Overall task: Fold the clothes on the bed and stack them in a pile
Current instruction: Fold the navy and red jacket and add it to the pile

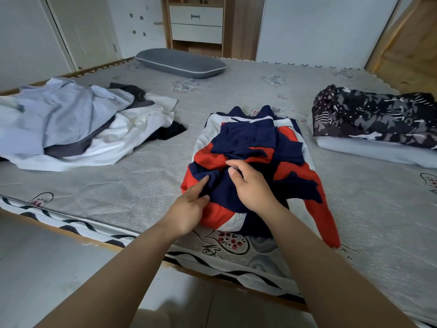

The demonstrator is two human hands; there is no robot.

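I see both my hands, left [189,210] and right [250,185], pinching navy cloth on one red-white-navy jacket [250,147] on the bed [142,176].

Jacket [250,162] between heap [78,129] and stack [376,129]

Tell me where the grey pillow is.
In the head view, the grey pillow lies at the bed's far edge, left of centre, below the wooden drawer unit.

Two bare forearms, left hand [189,209] and right hand [251,185], no sleeves, no rings.
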